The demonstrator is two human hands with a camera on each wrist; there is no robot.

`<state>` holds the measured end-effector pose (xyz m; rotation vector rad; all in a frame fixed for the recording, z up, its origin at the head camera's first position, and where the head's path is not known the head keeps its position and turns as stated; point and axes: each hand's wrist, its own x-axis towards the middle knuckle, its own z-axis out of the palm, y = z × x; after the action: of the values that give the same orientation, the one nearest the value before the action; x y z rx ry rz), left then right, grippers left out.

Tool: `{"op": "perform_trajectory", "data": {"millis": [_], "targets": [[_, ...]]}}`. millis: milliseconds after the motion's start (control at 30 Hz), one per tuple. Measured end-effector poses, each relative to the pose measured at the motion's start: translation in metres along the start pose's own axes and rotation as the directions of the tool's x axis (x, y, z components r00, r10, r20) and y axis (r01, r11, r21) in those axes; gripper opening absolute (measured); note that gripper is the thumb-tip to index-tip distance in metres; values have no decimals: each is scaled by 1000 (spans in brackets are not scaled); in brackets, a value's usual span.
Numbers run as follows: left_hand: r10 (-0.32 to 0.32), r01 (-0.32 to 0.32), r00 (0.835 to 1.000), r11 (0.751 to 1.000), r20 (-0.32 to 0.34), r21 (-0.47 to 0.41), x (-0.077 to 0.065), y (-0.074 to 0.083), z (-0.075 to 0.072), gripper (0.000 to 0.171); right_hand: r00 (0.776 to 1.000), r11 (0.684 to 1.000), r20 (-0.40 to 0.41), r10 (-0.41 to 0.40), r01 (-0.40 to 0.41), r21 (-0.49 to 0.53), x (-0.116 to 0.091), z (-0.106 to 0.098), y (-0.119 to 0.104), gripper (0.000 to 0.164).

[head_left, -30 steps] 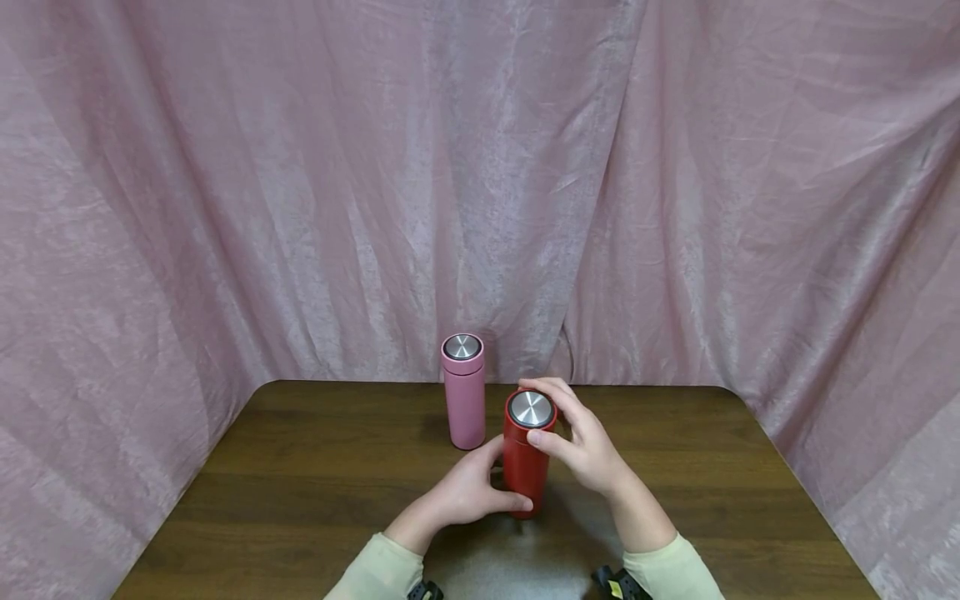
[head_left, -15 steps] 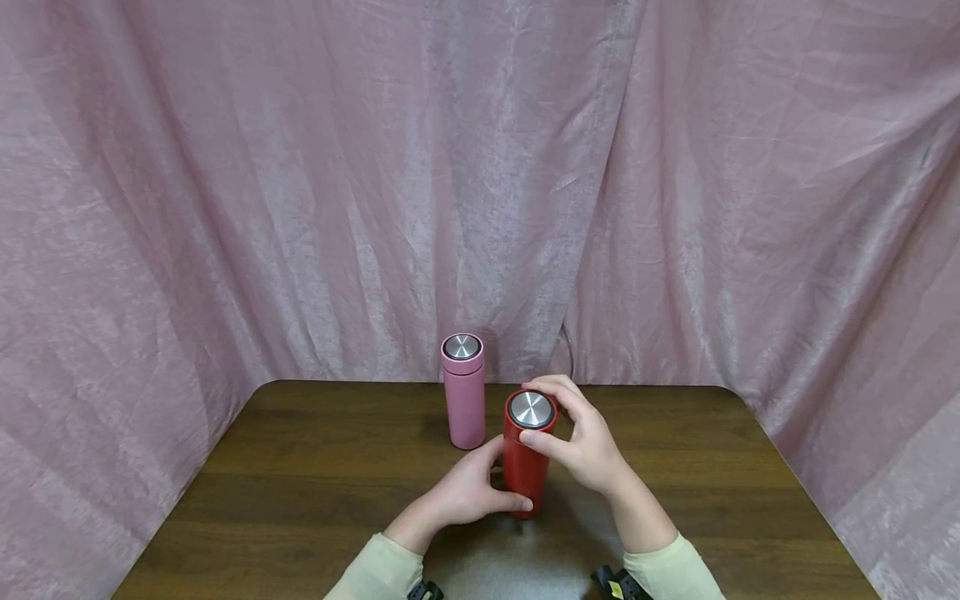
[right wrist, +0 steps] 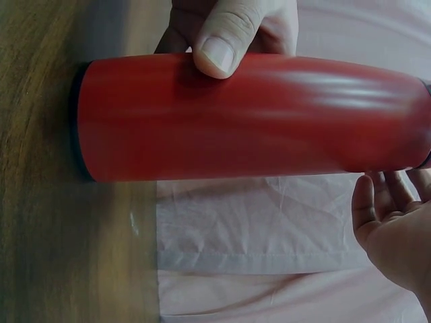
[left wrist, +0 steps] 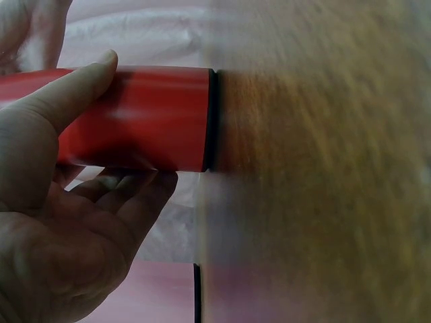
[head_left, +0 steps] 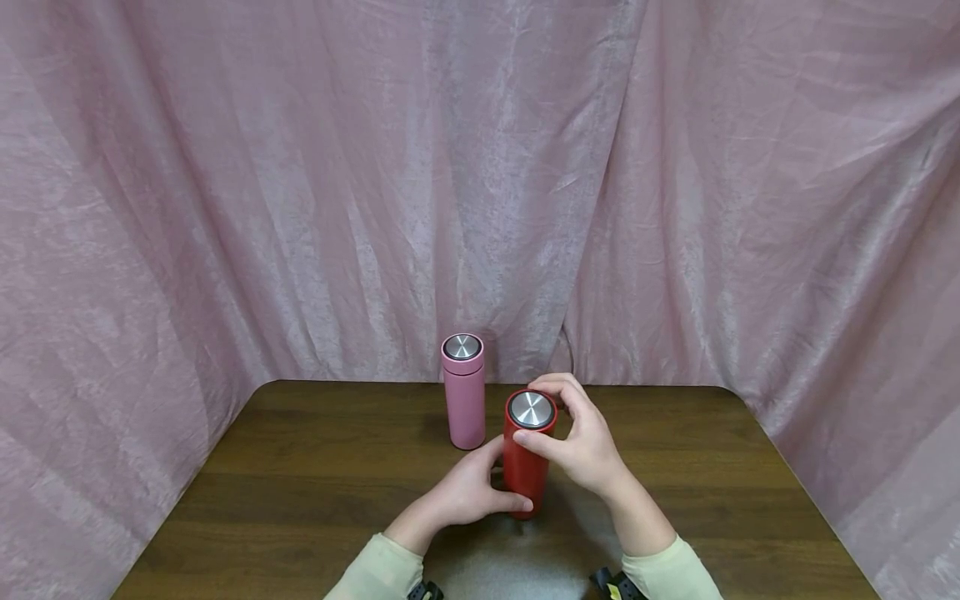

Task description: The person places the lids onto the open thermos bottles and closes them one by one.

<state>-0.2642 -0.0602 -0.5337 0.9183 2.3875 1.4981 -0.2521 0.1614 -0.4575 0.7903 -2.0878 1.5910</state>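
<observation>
A red thermos (head_left: pixel 525 471) stands upright on the wooden table, its silver-topped lid (head_left: pixel 531 409) facing up. My left hand (head_left: pixel 461 493) grips its lower body, thumb across the front and fingers behind. At the top, my right hand (head_left: pixel 591 450) holds the lid end, thumb on the near side and fingers reaching round the far side. In the left wrist view, the thermos's black base (left wrist: pixel 213 121) meets the tabletop. The right wrist view shows the right fingers (right wrist: pixel 363 202) curled beside the upper end, partly cut off by the frame.
A pink thermos (head_left: pixel 465 408) with a silver-topped lid stands behind and left of the red one. Dark wooden table (head_left: pixel 300 492) extends to both sides. Pink curtains (head_left: pixel 375 208) hang along its back and sides.
My right thumb has slid left across the front of the lid end while the fingers behind shifted right. My left hand and both thermoses keep their places.
</observation>
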Motion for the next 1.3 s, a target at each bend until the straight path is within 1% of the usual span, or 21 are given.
{"op": "perform_trajectory", "data": {"millis": [267, 400, 567, 667, 733, 833, 933, 1067, 1300], "targets": [[-1, 1, 1000, 1000, -1, 1, 1, -1, 0, 65, 999, 999, -20, 31, -32, -32, 0, 1, -2, 57], [-2, 2, 1000, 1000, -3, -2, 1, -1, 0, 65, 999, 999, -14, 33, -34, -42, 1, 2, -2, 59], [-6, 6, 1000, 1000, -5, -9, 0, -1, -1, 66, 999, 997, 34, 32, -30, -68, 0, -1, -1, 65], [-6, 6, 1000, 1000, -2, -14, -1, 0, -1, 66, 997, 999, 73, 7, -3, -47, -1, -4, -1, 70], [-10, 10, 1000, 1000, 0, -13, -1, 0, -1, 65, 995, 1000, 99, -24, 26, -17, -1, -6, -1, 70], [-15, 15, 1000, 1000, 1, -13, -1, 1, 0, 62, 990, 998, 128, -63, 62, 12, -1, -7, 0, 68], [-18, 18, 1000, 1000, -3, -12, -2, 1, 0, 61, 987, 997, 137, -79, 78, 11, -1, -7, 0, 62], [-12, 12, 1000, 1000, -6, -7, -2, 1, 0, 64, 991, 998, 122, -63, 63, 3, -1, -6, 0, 55], [2, -2, 1000, 1000, -4, -12, -1, 0, 0, 67, 997, 999, 69, -37, 38, -10, -1, -3, -2, 52]]}}
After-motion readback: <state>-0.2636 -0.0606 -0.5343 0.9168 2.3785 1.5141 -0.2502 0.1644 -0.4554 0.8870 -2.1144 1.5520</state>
